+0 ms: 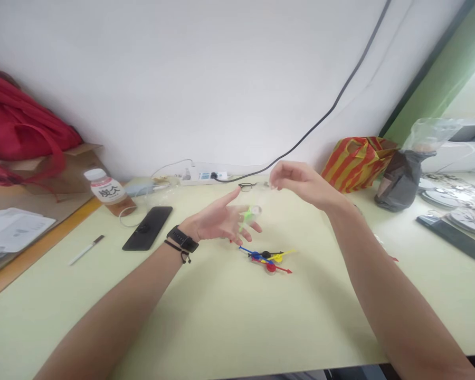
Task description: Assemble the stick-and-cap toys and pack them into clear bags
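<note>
My left hand (221, 219), with a black watch on its wrist, is held over the table with thumb and fingers spread. A bright green arrow-shaped pointer with a pale round hub (255, 210) shows blurred at its fingers; whether it rests on them or is in the air I cannot tell. My right hand (301, 182) is raised to the right, its fingers curled together. Something faint and clear shows at its fingertips, too blurred to name. Below the hands lies a small pile of arrow pointers: blue (255, 255), black (266, 254), yellow (277, 258) and red (271, 268).
Left of me are a phone (148, 228), a marker pen (86, 250) and a drink bottle (110, 192). Eyeglasses (246, 186) and a power strip (201, 178) sit by the wall. A striped bag (356, 163), a dark bag (399, 179) and round discs (473, 219) stand right.
</note>
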